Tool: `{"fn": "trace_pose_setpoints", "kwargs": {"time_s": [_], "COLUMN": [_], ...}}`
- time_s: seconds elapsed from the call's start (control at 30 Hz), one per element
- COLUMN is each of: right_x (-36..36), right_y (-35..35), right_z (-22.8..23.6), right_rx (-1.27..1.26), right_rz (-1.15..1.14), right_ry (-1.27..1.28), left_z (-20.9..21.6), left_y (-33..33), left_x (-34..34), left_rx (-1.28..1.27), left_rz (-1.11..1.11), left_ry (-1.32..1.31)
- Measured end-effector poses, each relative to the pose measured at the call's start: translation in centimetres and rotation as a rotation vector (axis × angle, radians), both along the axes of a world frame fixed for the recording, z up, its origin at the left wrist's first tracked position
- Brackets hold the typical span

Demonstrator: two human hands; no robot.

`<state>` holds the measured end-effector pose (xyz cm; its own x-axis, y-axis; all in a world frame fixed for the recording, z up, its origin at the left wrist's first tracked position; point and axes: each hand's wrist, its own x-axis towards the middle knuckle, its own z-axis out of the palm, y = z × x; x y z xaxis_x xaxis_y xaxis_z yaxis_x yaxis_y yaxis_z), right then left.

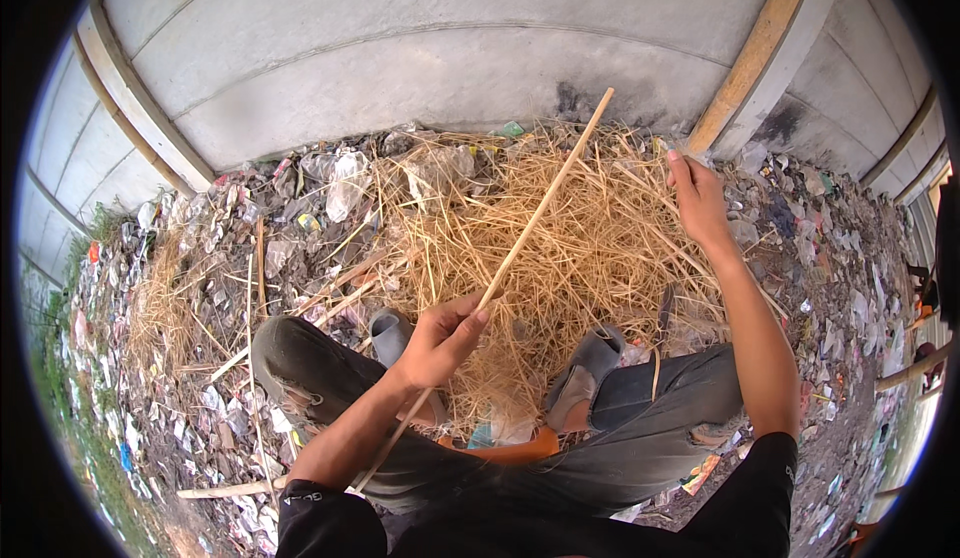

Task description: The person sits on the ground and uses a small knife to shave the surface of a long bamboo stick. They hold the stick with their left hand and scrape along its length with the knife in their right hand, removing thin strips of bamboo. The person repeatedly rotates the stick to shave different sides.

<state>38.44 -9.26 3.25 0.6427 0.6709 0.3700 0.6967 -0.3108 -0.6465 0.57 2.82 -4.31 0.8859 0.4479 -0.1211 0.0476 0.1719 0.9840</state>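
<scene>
My left hand [440,343] is closed round a long, thin, pale wooden stick [550,193]. The stick slants from beside my left thigh up and to the right, its far end in front of the wall. My right hand [700,203] is held out at the right, apart from the stick, with thumb and fingers pinched together. Whatever it may hold is too small to make out. Beneath both hands lies a heap of straw-coloured shavings [590,248], spread between and beyond my feet.
A grey panel wall [420,78] stands ahead, with a wooden post [757,53] at the right. Scattered plastic litter [200,388] covers the ground. Loose sticks [250,308] lie by my left knee. Under me shows an orange seat [520,448]; grey sandals [598,350] are on my feet.
</scene>
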Motion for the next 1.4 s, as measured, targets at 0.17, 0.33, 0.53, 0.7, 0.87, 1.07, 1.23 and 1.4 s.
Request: {"fn": "trace_pose_setpoints", "kwargs": {"time_s": [0.17,0.33,0.53,0.7,0.87,1.07,1.23,1.4], "right_x": [-8.8,-15.2,-4.1,4.3,-3.5,-16.1,-13.4,1.8], "right_y": [2.0,2.4,5.5,0.3,0.5,0.7,3.5,2.9], "right_z": [0.3,-3.3,-2.7,-0.3,0.1,-1.6,-2.5,-1.2], "right_rx": [-0.209,-0.231,-0.342,-0.11,-0.085,-0.373,-0.382,-0.308], "right_rz": [0.394,0.607,0.126,-0.188,0.145,0.554,0.404,-0.111], "right_ry": [-0.061,-0.154,-0.111,-0.047,-0.087,-0.174,-0.214,-0.135], "left_z": [-0.3,-0.2,-2.9,-0.8,-0.8,0.6,-0.7,-1.5], "left_y": [0.1,0.0,-1.1,-0.8,-0.6,-0.5,-0.2,-1.6], "left_x": [-0.2,1.1,-1.3,-1.7,-1.2,-0.4,-1.1,-2.6], "left_rx": [0.014,0.04,0.187,0.038,-0.023,-0.056,0.002,-0.1], "left_rz": [0.082,0.061,0.01,-0.139,-0.086,-0.119,-0.096,-0.263], "left_ry": [-0.01,-0.038,0.098,0.009,-0.028,-0.046,0.015,-0.006]}}
